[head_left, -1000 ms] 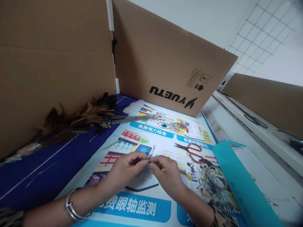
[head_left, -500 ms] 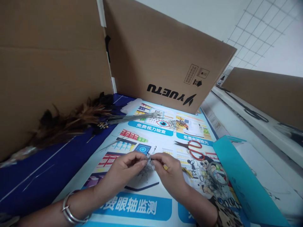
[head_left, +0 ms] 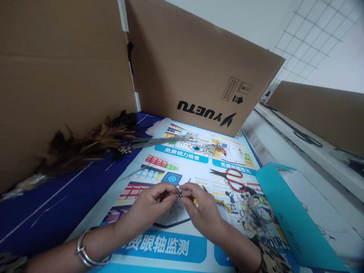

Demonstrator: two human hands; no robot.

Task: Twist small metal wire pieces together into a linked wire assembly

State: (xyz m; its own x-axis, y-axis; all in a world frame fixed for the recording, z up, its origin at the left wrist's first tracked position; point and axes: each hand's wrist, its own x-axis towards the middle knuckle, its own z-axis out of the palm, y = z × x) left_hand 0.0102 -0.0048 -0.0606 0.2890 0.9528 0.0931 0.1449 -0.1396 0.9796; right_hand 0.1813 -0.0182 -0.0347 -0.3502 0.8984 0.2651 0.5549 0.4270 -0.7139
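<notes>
In the middle of the head view, my left hand [head_left: 157, 199] and my right hand [head_left: 197, 201] meet with their fingertips nearly touching. Both are closed in a pinch on a small tangle of thin wire [head_left: 178, 212], its pale strands hanging below the fingers. A little dark loop [head_left: 189, 181] sticks up just past the right fingertips. What exactly lies between the fingers is too small to make out. Beside my right hand is a yellow-handled tool [head_left: 224, 205], partly hidden by it. Orange-handled scissors [head_left: 230, 179] lie beyond that hand.
To the right is a pile of wire pieces [head_left: 244, 220] with a clear round ring [head_left: 271, 216], beside a teal box [head_left: 295, 223]. A long wire bundle [head_left: 167, 140] lies at the back. Brown feathers [head_left: 93, 142] line the left. Cardboard panels [head_left: 199, 68] stand behind.
My right fingers have shifted slightly on the tangle, and the dark loop has moved a little right and down. The yellow-handled tool's dark tip now shows beside my right hand.
</notes>
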